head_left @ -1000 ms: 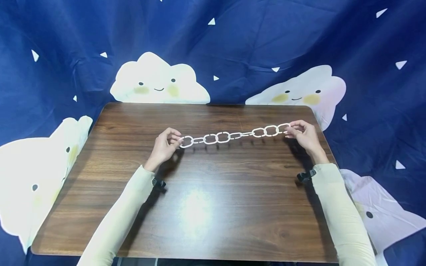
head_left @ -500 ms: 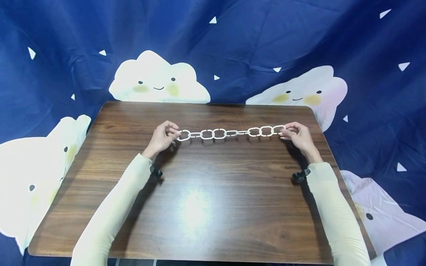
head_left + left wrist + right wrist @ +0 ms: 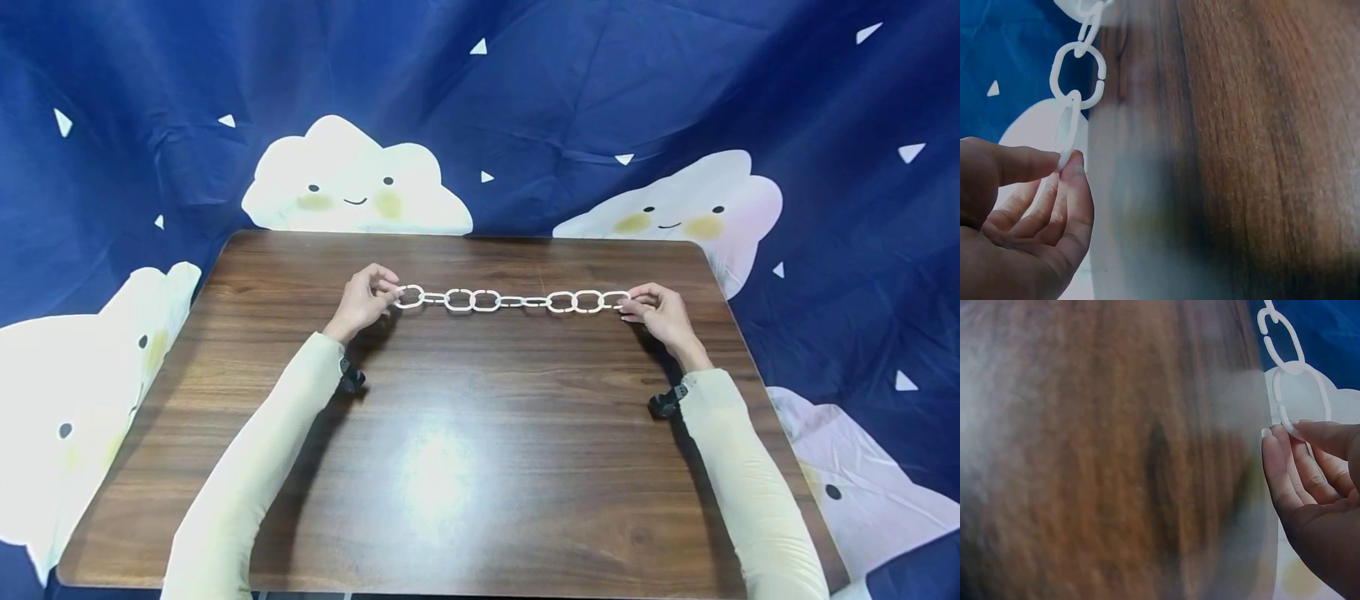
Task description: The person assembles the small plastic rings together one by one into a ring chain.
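Observation:
A chain of several white plastic links [image 3: 486,301] stretches nearly level between the two hands over the back half of the table. My left hand [image 3: 362,302] pinches the end link [image 3: 1073,128] between thumb and fingertips; in the left wrist view the following link [image 3: 1054,76] shows a small gap in its side. At the other end my right hand [image 3: 662,317] pinches the last link [image 3: 1327,394] between thumb and fingers. That link also has a narrow gap, seen in the right wrist view.
The brown wooden table [image 3: 510,467] carries a bright glare spot near its middle front. Behind it hangs a blue curtain [image 3: 525,100] printed with white clouds. A black wrist camera sits on each wrist, the left camera [image 3: 351,377] and the right camera [image 3: 666,403].
Both hands keep hold of the chain. The left hand has risen slightly in view and the right has shifted left and a little down, so the chain, earlier slanting, now runs nearly level.

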Demonstrator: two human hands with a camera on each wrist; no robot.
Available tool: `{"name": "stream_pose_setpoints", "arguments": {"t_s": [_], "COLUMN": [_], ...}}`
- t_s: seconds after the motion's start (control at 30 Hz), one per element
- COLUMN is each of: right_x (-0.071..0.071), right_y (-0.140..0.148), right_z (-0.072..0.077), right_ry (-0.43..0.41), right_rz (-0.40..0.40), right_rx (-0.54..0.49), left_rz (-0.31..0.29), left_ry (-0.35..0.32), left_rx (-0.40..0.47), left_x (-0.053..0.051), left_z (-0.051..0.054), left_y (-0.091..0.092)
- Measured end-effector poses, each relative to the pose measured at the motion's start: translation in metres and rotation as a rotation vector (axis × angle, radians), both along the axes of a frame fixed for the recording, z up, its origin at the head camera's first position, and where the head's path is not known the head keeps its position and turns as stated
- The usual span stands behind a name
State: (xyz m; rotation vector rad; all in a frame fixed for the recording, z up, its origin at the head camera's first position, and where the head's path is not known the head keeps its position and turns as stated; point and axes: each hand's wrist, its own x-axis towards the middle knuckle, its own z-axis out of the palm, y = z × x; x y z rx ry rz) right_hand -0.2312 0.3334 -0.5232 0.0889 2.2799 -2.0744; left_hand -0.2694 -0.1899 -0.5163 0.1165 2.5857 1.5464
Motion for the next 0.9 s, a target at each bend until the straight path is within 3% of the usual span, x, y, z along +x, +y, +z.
{"name": "stream_pose_setpoints", "arguments": {"t_s": [0.3,0.63,0.9], "right_x": [0.004,-0.007,-0.008], "right_y": [-0.01,-0.006,-0.007], "right_z": [0.007,-0.017,-0.016], "right_ry": [-0.006,-0.005,-0.013], "right_rz": [-0.004,-0.017,0.003], "right_rx": [0.111,0.232,0.317], "left_rz": [0.023,0.014,0.008], "left_ry": [-0.014,-0.006,-0.02], "left_rx": [0.006,-0.022,-0.033], "left_x": [-0.008,-0.009,-0.009], "left_z": [-0.011,-0.02,-0.018], "left_y": [0.0,0.001,0.001]}}
